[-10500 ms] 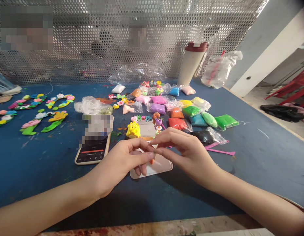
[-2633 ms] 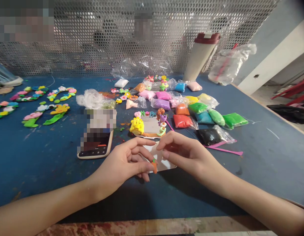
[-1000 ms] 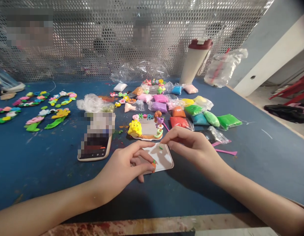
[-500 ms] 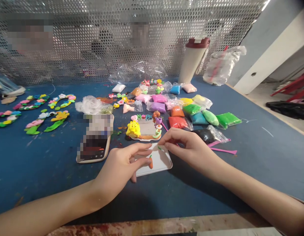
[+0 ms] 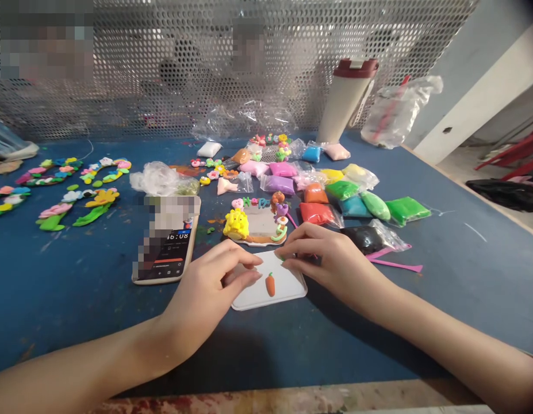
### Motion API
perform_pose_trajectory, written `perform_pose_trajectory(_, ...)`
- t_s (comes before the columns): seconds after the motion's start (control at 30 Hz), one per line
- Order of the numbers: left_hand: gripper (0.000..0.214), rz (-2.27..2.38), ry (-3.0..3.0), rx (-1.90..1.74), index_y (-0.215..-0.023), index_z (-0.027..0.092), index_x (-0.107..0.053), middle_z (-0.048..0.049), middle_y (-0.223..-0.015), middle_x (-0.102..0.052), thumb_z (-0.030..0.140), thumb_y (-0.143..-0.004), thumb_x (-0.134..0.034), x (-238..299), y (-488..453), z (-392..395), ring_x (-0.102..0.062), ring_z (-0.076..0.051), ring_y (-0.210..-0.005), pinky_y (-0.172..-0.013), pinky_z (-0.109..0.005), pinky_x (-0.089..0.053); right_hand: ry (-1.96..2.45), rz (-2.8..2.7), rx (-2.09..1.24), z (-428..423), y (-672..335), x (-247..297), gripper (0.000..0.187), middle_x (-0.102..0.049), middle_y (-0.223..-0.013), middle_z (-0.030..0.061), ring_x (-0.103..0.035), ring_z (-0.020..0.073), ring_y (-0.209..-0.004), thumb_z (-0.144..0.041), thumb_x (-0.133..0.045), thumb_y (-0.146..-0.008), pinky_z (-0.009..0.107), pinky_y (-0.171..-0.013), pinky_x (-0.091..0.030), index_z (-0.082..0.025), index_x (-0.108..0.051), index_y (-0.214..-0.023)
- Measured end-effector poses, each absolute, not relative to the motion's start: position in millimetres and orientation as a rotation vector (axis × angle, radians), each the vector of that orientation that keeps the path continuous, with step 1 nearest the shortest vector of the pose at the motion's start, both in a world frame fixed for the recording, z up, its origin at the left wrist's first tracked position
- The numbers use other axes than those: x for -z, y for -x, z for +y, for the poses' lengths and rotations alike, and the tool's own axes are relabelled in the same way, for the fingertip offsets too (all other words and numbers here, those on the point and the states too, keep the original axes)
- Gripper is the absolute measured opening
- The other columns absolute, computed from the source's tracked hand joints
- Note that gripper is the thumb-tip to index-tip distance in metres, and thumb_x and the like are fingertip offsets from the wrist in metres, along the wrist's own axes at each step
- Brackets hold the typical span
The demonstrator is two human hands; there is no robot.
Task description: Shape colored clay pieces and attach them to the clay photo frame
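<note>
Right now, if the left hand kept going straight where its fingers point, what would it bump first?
Probably the fingertips of the right hand. The left hand points up and rightward over the white tile, just past the orange clay carrot. Depth is hard to judge, though, so it might touch the carrot.

The upper half of the phone (image 5: 165, 253) is pixelated (only its lower screen stays legible), and blurred patches cover parts of the perforated metal screen (image 5: 163, 86). The green speck (image 5: 282, 259) at the right hand's (image 5: 330, 261) fingertips is too small to identify, and the left forearm (image 5: 76, 359) and right forearm (image 5: 464, 356) run off the picture's bottom edge.
</note>
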State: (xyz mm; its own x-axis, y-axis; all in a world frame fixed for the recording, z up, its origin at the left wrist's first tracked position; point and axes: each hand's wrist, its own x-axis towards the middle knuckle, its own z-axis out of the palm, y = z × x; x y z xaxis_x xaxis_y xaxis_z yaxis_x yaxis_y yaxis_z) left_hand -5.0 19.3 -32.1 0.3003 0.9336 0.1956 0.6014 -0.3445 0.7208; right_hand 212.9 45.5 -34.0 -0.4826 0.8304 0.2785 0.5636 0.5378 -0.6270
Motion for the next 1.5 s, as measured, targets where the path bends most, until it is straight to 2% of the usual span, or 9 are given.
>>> perform_pose_trajectory(0.37,0.011,1.271,-2.024,-0.740,-0.078,0.024,-0.069,0.0060,-0.073,-0.057,0.020,-0.087,-0.063,30,4,18,-0.046,-0.007,-0.054,-0.050,-0.019,-0.035,1.138,-2.218,-0.559,46,-210,34,0.015,-0.064,-0.086,0.0049,-0.063,0.0147,-0.074,-0.003,-0.062,-0.081,0.025,-0.066,-0.050,-0.017,-0.067,-0.080)
perform_pose_trajectory(0.67,0.009,1.273,-2.124,-0.791,-0.080,0.021,-0.068,0.0053,-0.069,-0.054,0.019,-0.087,-0.062,28,2,22,-0.050,-0.008,-0.055,-0.050,-0.019,-0.038,1.114,-2.227,-0.575,45,-207,33,0.016,-0.060,-0.086,0.0048,-0.057,0.0142,-0.073,-0.003,-0.055,-0.084,0.025,-0.065,-0.047,-0.017,-0.060,-0.079)
perform_pose_trajectory(0.77,0.007,1.235,-2.237,-0.876,-0.091,0.019,-0.067,0.0035,-0.080,-0.060,0.016,-0.087,-0.062,26,1,23,-0.055,-0.007,-0.058,-0.053,-0.018,-0.042,1.141,-2.124,-0.750,39,-204,25,0.014,-0.061,-0.084,0.0030,-0.057,0.0144,-0.075,-0.008,-0.054,-0.086,0.026,-0.067,-0.045,-0.018,-0.059,-0.078)
perform_pose_trajectory(0.87,0.014,1.131,-2.448,-0.946,-0.102,0.020,-0.064,-0.0002,-0.094,-0.064,0.016,-0.090,-0.059,22,2,21,-0.064,-0.010,-0.076,-0.066,-0.018,-0.047,1.115,-1.938,-1.134,31,-200,17,0.009,-0.062,-0.079,0.0008,-0.057,0.0142,-0.074,-0.019,-0.055,-0.089,0.026,-0.066,-0.045,-0.020,-0.059,-0.081)
perform_pose_trajectory(0.97,0.018,1.075,-2.634,-0.931,-0.109,0.022,-0.062,-0.0023,-0.099,-0.067,0.017,-0.093,-0.056,20,4,19,-0.066,-0.013,-0.090,-0.074,-0.019,-0.048,1.051,-1.756,-1.398,26,-197,15,0.012,-0.062,-0.076,0.0001,-0.056,0.0139,-0.071,-0.028,-0.056,-0.090,0.025,-0.065,-0.045,-0.020,-0.059,-0.083)
perform_pose_trajectory(1.23,0.029,1.034,-2.866,-0.958,-0.117,0.027,-0.062,-0.0034,-0.108,-0.071,0.014,-0.093,-0.052,20,14,18,-0.070,-0.014,-0.082,-0.070,-0.023,-0.051,0.979,-1.490,-1.658,27,-197,16,0.014,-0.065,-0.075,0.0000,-0.060,0.0121,-0.072,-0.029,-0.059,-0.088,0.023,-0.069,-0.047,-0.018,-0.065,-0.082)
perform_pose_trajectory(1.3,0.024,1.077,-2.769,-1.009,-0.111,0.025,-0.065,-0.0032,-0.103,-0.071,0.014,-0.092,-0.053,18,12,18,-0.069,-0.014,-0.085,-0.072,-0.021,-0.050,0.979,-1.484,-1.642,26,-197,15,0.014,-0.065,-0.074,0.0000,-0.060,0.0120,-0.071,-0.029,-0.058,-0.089,0.023,-0.068,-0.048,-0.018,-0.066,-0.085)
perform_pose_trajectory(1.4,0.016,1.154,-2.498,-1.087,-0.098,0.021,-0.067,-0.0016,-0.092,-0.067,0.013,-0.092,-0.054,14,7,19,-0.065,-0.012,-0.087,-0.077,-0.020,-0.048,1.047,-1.585,-1.450,22,-195,14,0.010,-0.067,-0.078,0.0002,-0.061,0.0132,-0.071,-0.025,-0.059,-0.087,0.024,-0.065,-0.048,-0.020,-0.065,-0.093)
perform_pose_trajectory(1.5,0.015,1.190,-2.188,-1.033,-0.087,0.021,-0.065,0.0024,-0.081,-0.060,0.015,-0.093,-0.052,12,2,22,-0.060,-0.009,-0.070,-0.064,-0.018,-0.046,1.090,-1.712,-1.230,19,-194,13,0.009,-0.066,-0.080,0.0002,-0.061,0.0141,-0.072,-0.020,-0.058,-0.086,0.025,-0.065,-0.047,-0.021,-0.063,-0.093)
